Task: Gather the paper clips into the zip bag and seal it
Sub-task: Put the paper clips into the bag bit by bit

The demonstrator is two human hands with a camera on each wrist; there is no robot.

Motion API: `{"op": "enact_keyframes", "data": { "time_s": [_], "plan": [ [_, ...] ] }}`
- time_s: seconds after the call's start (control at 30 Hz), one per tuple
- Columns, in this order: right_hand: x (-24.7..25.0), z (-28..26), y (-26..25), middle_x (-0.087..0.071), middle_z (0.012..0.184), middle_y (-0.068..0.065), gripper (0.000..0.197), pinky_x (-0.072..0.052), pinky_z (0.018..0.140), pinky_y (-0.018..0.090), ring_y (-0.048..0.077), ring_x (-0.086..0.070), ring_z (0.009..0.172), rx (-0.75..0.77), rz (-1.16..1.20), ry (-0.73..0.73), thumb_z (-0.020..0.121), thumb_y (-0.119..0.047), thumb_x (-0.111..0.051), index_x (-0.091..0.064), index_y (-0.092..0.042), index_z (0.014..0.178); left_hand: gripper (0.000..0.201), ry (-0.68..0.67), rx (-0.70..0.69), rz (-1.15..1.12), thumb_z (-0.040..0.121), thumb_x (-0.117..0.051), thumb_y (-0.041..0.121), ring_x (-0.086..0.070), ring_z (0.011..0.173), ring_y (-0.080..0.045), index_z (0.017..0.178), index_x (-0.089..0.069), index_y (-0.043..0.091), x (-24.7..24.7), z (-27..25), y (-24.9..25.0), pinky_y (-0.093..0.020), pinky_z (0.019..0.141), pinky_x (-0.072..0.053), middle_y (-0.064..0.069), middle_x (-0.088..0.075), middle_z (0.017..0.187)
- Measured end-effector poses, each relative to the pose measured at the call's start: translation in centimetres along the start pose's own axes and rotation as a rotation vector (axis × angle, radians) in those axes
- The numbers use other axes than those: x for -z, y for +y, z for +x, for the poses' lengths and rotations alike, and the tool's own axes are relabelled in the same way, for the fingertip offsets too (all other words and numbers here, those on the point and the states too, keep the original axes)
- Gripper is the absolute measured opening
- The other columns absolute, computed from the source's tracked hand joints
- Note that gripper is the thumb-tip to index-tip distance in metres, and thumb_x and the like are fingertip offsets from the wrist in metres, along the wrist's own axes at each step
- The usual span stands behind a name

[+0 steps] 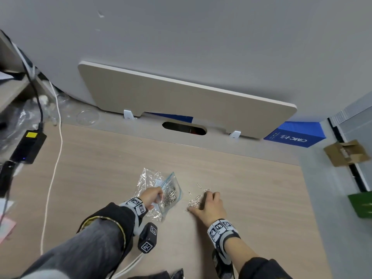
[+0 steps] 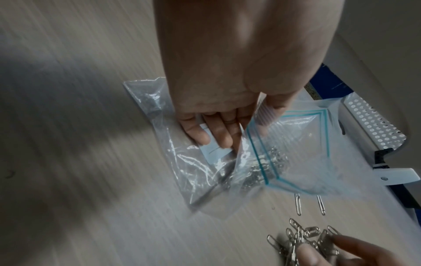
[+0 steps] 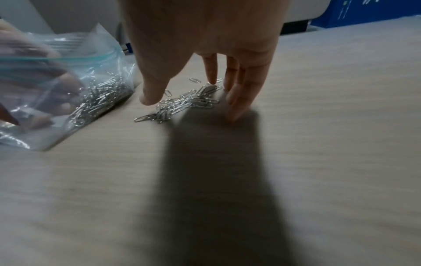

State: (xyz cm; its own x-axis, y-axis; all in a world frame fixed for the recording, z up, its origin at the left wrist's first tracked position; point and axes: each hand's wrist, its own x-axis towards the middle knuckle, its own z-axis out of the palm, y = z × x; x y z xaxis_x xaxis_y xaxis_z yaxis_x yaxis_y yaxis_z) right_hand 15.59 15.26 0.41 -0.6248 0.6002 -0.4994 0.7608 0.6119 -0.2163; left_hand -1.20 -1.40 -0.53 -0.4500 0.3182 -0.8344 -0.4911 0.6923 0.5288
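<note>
A clear zip bag (image 1: 173,188) with a blue zip line lies on the wooden desk (image 1: 251,198), its mouth facing right, with a heap of silver paper clips (image 1: 170,196) inside. My left hand (image 1: 153,196) pinches the bag's (image 2: 296,144) mouth edge between thumb and curled fingers (image 2: 218,133). Just right of it, several loose paper clips (image 1: 194,200) lie in a small pile. My right hand (image 1: 202,202) is spread over that pile (image 3: 182,106), with its straight fingertips (image 3: 233,115) touching the desk and nothing held. The bagged clips (image 3: 100,100) sit at the left in the right wrist view.
Crumpled clear wrapping (image 1: 146,179) lies under and behind the bag. A white cable (image 1: 54,172) and a black power adapter (image 1: 28,147) are at the left. A beige panel (image 1: 181,101) stands at the desk's back edge. The desk's right edge (image 1: 308,198) drops to the floor.
</note>
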Motion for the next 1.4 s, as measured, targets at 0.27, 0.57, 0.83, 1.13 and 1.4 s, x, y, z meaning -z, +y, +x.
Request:
{"op": "enact_keyframes", "data": {
  "time_s": [0.27, 0.57, 0.83, 1.13, 1.4],
  "plan": [
    [-2.2, 0.5, -1.1, -0.041, 0.12, 0.008, 0.043, -0.051, 0.078, 0.041, 0.032, -0.056, 0.1, 0.053, 0.067, 0.045, 0.085, -0.038, -0.065, -0.046, -0.012, 0.114, 0.027, -0.036, -0.014, 0.004, 0.091, -0.04, 0.015, -0.045, 0.057, -0.017, 0.066, -0.05, 0.012, 0.1, 0.1, -0.2, -0.021, 0.049, -0.032, -0.003, -0.05, 0.063],
    [-2.6, 1.3, -0.1, -0.046, 0.115, 0.009, 0.014, -0.048, 0.069, 0.038, 0.034, -0.059, 0.089, 0.1, 0.118, 0.081, 0.092, -0.018, -0.053, -0.053, -0.012, 0.104, 0.025, -0.007, 0.013, -0.005, 0.088, -0.043, 0.015, -0.043, 0.056, -0.014, 0.064, -0.05, 0.014, 0.1, 0.2, -0.2, -0.02, 0.048, -0.032, -0.003, -0.051, 0.064],
    [-1.6, 1.2, 0.4, -0.048, 0.113, 0.009, 0.013, -0.042, 0.065, 0.035, 0.035, -0.059, 0.085, 0.187, 0.046, 0.052, 0.092, -0.018, -0.051, -0.053, -0.012, 0.104, 0.023, -0.012, 0.018, -0.011, 0.085, -0.044, 0.016, -0.041, 0.054, -0.014, 0.063, -0.052, 0.014, 0.2, 0.5, -0.3, -0.018, 0.046, -0.031, -0.01, -0.058, 0.08],
    [-0.5, 0.9, -0.6, -0.048, 0.123, 0.017, 0.037, -0.048, 0.08, 0.043, 0.035, -0.055, 0.108, 0.305, -0.274, 0.039, 0.082, 0.011, -0.04, -0.05, -0.001, 0.116, 0.024, -0.011, 0.014, -0.007, 0.087, -0.044, 0.017, -0.042, 0.053, -0.014, 0.064, -0.052, 0.014, 0.2, 0.6, -0.4, -0.019, 0.045, -0.031, -0.011, -0.059, 0.082],
    [0.7, 1.6, 0.3, -0.067, 0.097, 0.006, 0.015, -0.047, 0.08, 0.031, 0.027, -0.063, 0.093, 0.182, 0.204, 0.078, 0.082, -0.003, -0.056, -0.067, -0.013, 0.083, 0.025, -0.005, 0.012, -0.032, 0.089, -0.044, 0.017, -0.047, 0.056, -0.016, 0.066, -0.051, 0.012, 0.0, 0.8, -0.5, -0.02, 0.047, -0.032, -0.003, -0.053, 0.064]
  ]
}}
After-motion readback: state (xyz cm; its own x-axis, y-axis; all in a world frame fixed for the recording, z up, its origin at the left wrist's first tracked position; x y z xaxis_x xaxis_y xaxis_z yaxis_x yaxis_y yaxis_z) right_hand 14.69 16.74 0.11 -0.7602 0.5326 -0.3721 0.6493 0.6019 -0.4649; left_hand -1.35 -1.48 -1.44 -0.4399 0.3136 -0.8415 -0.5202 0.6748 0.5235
